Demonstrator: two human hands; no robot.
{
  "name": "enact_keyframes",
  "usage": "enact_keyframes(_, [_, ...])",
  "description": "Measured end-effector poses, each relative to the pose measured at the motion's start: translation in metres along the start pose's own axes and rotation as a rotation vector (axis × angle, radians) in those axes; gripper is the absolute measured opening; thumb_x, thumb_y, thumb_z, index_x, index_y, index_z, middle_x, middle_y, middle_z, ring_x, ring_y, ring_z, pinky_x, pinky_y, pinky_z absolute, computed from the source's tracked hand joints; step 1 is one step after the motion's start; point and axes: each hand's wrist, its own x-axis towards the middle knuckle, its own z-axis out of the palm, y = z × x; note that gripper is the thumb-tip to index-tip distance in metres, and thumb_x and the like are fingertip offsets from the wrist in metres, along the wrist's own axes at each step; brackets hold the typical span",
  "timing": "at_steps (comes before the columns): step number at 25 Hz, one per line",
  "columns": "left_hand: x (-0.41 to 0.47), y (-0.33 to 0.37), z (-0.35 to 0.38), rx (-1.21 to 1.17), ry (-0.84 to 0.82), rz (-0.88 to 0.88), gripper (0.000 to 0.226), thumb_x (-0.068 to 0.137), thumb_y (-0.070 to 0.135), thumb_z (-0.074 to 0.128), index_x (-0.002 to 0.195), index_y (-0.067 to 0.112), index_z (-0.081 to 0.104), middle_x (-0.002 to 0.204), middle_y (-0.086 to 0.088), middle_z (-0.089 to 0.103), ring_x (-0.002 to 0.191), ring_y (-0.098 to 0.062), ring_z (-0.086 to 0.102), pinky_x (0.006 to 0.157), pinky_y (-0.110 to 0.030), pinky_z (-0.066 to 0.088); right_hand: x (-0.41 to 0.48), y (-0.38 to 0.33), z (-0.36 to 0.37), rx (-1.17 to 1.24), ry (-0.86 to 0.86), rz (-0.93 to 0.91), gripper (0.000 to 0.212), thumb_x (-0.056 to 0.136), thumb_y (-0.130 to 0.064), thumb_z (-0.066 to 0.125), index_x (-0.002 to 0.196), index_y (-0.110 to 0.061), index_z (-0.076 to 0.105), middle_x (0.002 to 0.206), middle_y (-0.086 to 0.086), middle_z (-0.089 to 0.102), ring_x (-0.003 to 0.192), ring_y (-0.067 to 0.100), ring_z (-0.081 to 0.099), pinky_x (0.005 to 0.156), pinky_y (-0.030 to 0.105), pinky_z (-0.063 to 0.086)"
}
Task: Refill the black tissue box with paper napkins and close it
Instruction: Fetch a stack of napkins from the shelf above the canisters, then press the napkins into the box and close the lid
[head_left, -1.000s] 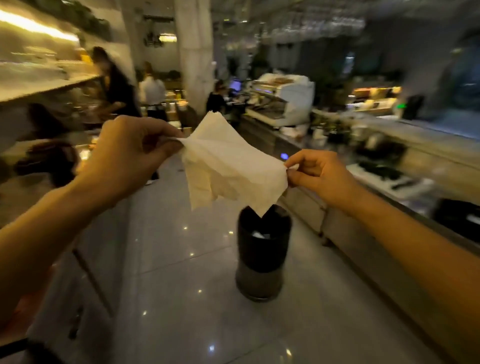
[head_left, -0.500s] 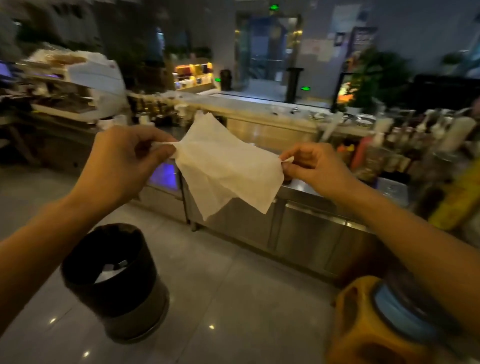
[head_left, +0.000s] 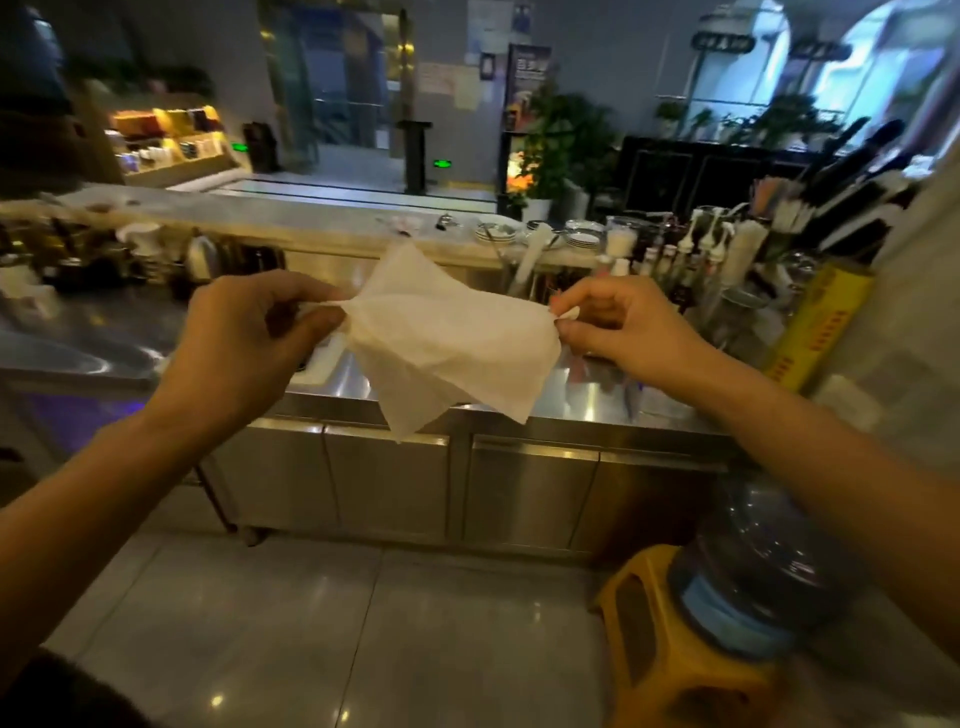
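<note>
A white paper napkin (head_left: 447, 343) hangs stretched between my two hands at chest height, in front of a steel counter. My left hand (head_left: 249, 353) pinches its left corner between thumb and fingers. My right hand (head_left: 618, 327) pinches the right corner. The napkin's lower flaps droop loose. No black tissue box shows in this view.
A stainless steel counter with cabinet doors (head_left: 524, 493) runs across ahead. Bottles, pump dispensers (head_left: 701, 249) and stacked plates (head_left: 496, 231) crowd its top. A yellow stool (head_left: 670, 654) holding a large water jug (head_left: 769, 566) stands at the lower right. Grey floor tiles (head_left: 311, 623) lie below.
My view has swung right: the black bin on the floor slid left and out of sight, and the counter, stool and jug came in. Both hands keep their hold on the napkin.
</note>
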Motion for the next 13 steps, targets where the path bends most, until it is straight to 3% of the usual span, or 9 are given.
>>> enact_keyframes(4, [0.053, -0.044, 0.046, -0.071, -0.022, 0.035, 0.023, 0.09, 0.013, 0.06, 0.111, 0.008, 0.068, 0.098, -0.001, 0.067, 0.088, -0.018, 0.064, 0.08, -0.029, 0.049, 0.043, 0.037, 0.009, -0.055, 0.008, 0.056, 0.015, 0.088, -0.001, 0.064, 0.099, -0.01, 0.068, 0.09, 0.006, 0.07, 0.077, 0.017, 0.069, 0.074, 0.025, 0.059])
enact_keyframes(9, [0.11, -0.104, 0.106, -0.144, -0.037, 0.038, 0.023, 0.092, 0.015, 0.058, 0.114, 0.014, 0.066, 0.096, 0.007, 0.064, 0.082, 0.001, 0.06, 0.072, -0.01, 0.045, 0.103, 0.099, 0.023, -0.094, 0.007, 0.113, 0.014, 0.089, -0.003, 0.064, 0.101, -0.01, 0.068, 0.095, 0.011, 0.07, 0.082, 0.023, 0.069, 0.078, 0.034, 0.059])
enact_keyframes(13, [0.159, -0.147, 0.156, -0.141, -0.068, 0.01, 0.023, 0.092, 0.012, 0.058, 0.113, 0.013, 0.066, 0.098, 0.006, 0.064, 0.08, -0.003, 0.061, 0.067, -0.001, 0.044, 0.155, 0.161, 0.04, -0.094, -0.026, 0.138, 0.013, 0.09, -0.006, 0.063, 0.099, -0.014, 0.068, 0.088, -0.004, 0.067, 0.072, 0.008, 0.066, 0.069, 0.023, 0.058])
